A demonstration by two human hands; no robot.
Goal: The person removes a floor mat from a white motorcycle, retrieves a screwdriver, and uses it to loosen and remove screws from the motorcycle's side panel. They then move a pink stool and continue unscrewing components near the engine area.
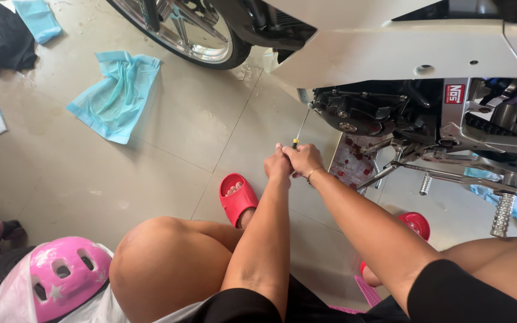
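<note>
Both hands are at the centre of the frame, clasped together on one screwdriver (299, 133). The left hand (277, 164) is clenched round the handle from the left, and the right hand (304, 158) is wrapped over it from the right, a thin bracelet (313, 173) on that wrist. The two hands touch. Only a bit of the yellow-and-black handle peeks out above the fingers. The thin shaft runs up and slightly right, its tip at the engine (354, 113), just under the white fairing (390, 57) in the upper right.

The motorbike fills the top and right of the frame: front wheel (189, 30) at top centre, a ribbed footpeg (501, 215) at the right, a kickstand (375, 176) angling down beside a red-spotted cloth (348, 161) on the floor.

The person squats, bare knee (163, 263) at lower centre, one red slipper (236, 197) just left of the hands, the other (415, 224) at the right.

On the tiled floor (151, 179), a blue cloth (118, 96) lies spread at upper left, well apart from the hands. A dark garment (1, 42) lies in the top left corner. A pink helmet (67, 272) sits at lower left.
</note>
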